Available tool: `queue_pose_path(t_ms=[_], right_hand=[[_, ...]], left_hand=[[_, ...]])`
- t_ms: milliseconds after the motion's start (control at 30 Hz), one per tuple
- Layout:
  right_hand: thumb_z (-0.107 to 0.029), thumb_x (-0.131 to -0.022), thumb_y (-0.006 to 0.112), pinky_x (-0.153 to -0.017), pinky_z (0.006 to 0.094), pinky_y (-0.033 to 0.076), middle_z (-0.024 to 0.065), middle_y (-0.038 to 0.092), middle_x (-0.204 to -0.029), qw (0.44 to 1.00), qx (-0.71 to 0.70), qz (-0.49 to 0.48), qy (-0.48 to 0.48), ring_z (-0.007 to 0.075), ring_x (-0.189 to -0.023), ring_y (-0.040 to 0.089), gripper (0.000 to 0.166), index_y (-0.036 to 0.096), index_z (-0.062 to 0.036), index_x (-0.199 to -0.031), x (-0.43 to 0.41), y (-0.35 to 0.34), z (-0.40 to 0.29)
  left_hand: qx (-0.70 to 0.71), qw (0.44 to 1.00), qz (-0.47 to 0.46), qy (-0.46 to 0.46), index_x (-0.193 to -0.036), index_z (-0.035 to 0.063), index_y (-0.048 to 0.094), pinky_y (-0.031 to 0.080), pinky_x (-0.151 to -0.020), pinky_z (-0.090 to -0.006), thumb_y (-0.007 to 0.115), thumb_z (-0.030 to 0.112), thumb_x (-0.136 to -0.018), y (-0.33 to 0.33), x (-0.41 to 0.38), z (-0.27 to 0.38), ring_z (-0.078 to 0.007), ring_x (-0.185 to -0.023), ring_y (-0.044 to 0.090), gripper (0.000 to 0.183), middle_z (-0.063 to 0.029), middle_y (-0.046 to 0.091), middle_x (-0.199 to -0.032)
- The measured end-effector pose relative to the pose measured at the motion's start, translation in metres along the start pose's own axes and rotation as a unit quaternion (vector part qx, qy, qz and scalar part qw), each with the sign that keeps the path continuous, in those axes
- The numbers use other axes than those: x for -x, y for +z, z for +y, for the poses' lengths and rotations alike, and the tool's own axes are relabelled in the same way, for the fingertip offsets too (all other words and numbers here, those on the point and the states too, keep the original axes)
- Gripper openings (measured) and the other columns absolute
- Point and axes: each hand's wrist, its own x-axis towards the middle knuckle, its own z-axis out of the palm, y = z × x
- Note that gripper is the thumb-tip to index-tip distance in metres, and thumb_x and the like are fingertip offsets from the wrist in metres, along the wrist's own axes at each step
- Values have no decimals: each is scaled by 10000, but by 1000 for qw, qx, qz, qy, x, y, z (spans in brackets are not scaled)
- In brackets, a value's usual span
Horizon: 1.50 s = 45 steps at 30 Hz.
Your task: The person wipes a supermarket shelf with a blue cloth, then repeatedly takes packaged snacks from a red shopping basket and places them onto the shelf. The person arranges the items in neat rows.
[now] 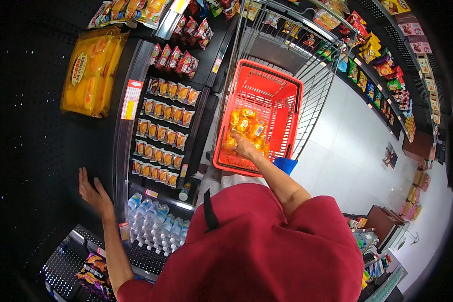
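Observation:
My right hand (pixel 244 146) reaches down into a red plastic basket (pixel 301 98). Its fingers touch small yellow-orange wrapped snack packs (pixel 249 124) heaped at the basket's near end; whether they grip one is hidden. The basket rests in a wire shopping cart (pixel 315 102) right in front of me. To the left, my left hand (pixel 95 194) is held over a black shelf (pixel 94 143), its fingers apart and nothing in them. Farther along that shelf lies a large yellow bag of packaged cakes (pixel 92 73).
Lower shelves on the left carry rows of individually wrapped cakes (pixel 160 132), red snack bags (pixel 177 60) and bottled water (pixel 156 222). A purple snack bag (pixel 93 275) lies at lower left. Across the pale floor (pixel 336 151), a curved-looking snack rack (pixel 381 87) stands at right.

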Motion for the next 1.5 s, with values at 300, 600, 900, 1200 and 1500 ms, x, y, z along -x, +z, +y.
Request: queue_pose_path(t_ms=[300,600,900,1200,1500], right_hand=[[-352,-888,758,-656,407,592,177,734,-930,987,-124,-89,54,267,-757,729,619,540,-105,-1413,-35,38,9],[-221,-890,767,-606,344,551,106,731,-809,970,-219,86,58,173,-689,677,154,728,-84,-949,-16,52,62],[-3,-950,625,-593,257,556,10,608,-862,910,-397,96,-67,90,-688,588,96,608,-83,-1001,101,-48,2],[-96,-986,666,-700,259,557,23,626,-1023,882,-413,0,-229,99,-880,612,101,590,-95,-1053,189,-89,-149],[-93,-1001,639,-696,257,532,30,640,-1033,879,-349,-119,-302,114,-875,644,120,562,-86,-1093,210,-78,-262]], left_hand=[[1,999,-24,-41,-1511,99,456,233,-1197,-444,408,352,-1077,-5,2,12,-296,-1446,358,505,-99,425,-1577],[3,1000,0,-17,-1517,132,457,217,-1200,-478,368,434,-1076,0,2,0,-300,-1461,334,541,-83,425,-1579],[72,997,21,-31,-1490,182,499,225,-1191,-496,489,368,-1056,-4,7,5,-292,-1452,359,472,-49,451,-1561],[177,982,61,-32,-1363,158,625,335,-1137,-424,635,239,-991,-9,8,-4,-282,-1353,470,381,-52,564,-1447],[596,788,-115,-106,-1256,56,676,520,-886,-294,681,226,-993,-64,76,76,-111,-1012,629,313,-43,696,-1184]])
